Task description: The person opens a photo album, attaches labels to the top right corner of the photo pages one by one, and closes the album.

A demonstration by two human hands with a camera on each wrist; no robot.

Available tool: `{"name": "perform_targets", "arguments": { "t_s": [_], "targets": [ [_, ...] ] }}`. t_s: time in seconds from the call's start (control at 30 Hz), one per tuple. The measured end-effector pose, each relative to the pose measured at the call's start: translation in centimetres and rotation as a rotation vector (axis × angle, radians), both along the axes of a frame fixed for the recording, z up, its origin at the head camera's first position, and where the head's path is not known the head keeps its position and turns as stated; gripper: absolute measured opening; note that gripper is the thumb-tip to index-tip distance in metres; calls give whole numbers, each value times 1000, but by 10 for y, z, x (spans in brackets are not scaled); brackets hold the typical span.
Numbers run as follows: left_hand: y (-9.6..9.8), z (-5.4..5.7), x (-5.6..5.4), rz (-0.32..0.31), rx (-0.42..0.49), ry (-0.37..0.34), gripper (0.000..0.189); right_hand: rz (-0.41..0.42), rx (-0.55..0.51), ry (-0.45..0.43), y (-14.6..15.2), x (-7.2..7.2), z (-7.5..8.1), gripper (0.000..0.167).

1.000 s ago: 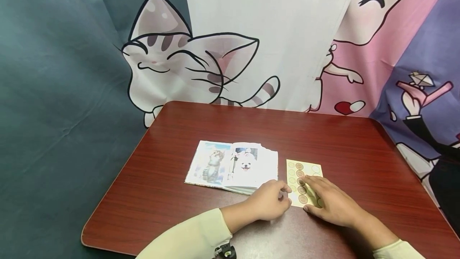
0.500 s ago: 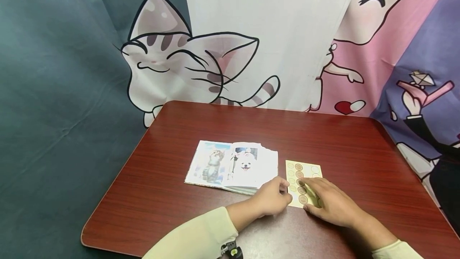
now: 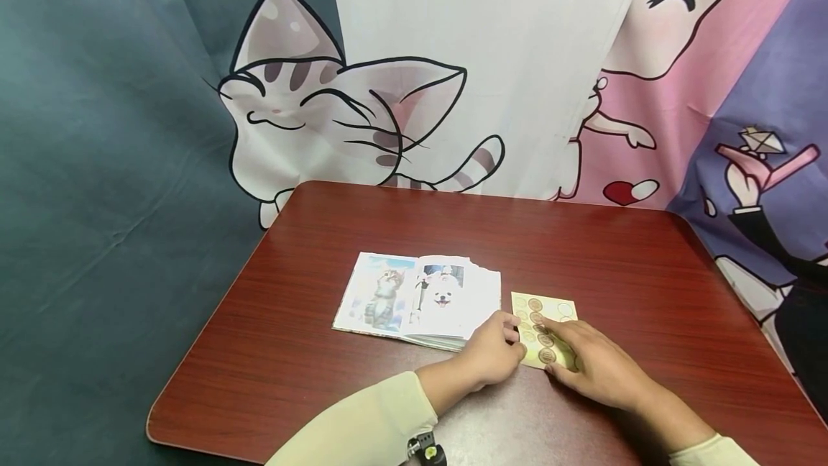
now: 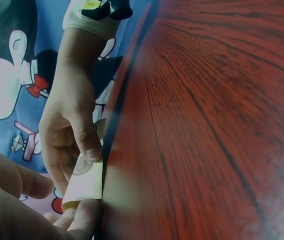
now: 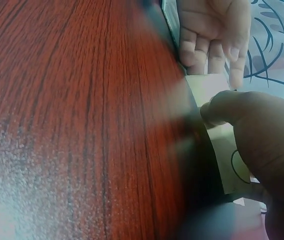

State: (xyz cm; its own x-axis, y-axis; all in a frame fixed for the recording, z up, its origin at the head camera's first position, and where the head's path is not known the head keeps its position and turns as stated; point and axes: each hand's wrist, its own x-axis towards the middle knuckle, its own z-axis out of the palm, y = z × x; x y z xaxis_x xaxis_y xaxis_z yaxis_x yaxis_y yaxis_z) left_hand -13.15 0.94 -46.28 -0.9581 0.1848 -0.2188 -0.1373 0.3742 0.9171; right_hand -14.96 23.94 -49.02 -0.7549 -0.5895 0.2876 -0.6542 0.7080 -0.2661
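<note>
In the head view a pale yellow sheet of round, coin-like stickers (image 3: 529,306) lies at a slight slant to the right of an open book (image 3: 475,304). My left hand (image 3: 493,352) pinches the sheet's left edge between thumb and fingers. Over the sheet's right part spreads my right hand (image 3: 598,364), its fingertips resting on the stickers and its thumb at the lower edge. This hand covers some of the stickers. The left wrist view shows the sheet (image 4: 87,182) edge-on between both hands, slightly bent at the left fingertips.
The book shows a kitten picture on its left page and a white dog on its right. Both lie on a reddish-brown wooden table (image 3: 272,372). Behind its far edge hangs a curtain (image 3: 517,42) printed with cartoon figures.
My left hand has moved slightly up and right and now pinches the sheet's edge. The sheet has shifted a little left, its lower edge rising slightly. My right hand has hardly moved.
</note>
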Motion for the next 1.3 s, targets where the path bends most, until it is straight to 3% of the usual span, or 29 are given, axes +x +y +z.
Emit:
{"name": "perform_targets", "arguments": {
  "t_s": [0.27, 0.77, 1.0, 1.3],
  "targets": [
    [6, -5, -3, 28, 47, 67, 20, 3, -2, -6, -1, 1, 3, 74],
    [11, -7, -4, 46, 74, 119, 40, 7, -147, 112, -18, -1, 13, 29],
    [13, -10, -2, 52, 91, 145, 43, -58, -155, 123, -26, -1, 13, 24],
    [15, -8, 0, 66, 95, 138, 45, -79, -193, 178, -30, 0, 14, 22]
  ]
}}
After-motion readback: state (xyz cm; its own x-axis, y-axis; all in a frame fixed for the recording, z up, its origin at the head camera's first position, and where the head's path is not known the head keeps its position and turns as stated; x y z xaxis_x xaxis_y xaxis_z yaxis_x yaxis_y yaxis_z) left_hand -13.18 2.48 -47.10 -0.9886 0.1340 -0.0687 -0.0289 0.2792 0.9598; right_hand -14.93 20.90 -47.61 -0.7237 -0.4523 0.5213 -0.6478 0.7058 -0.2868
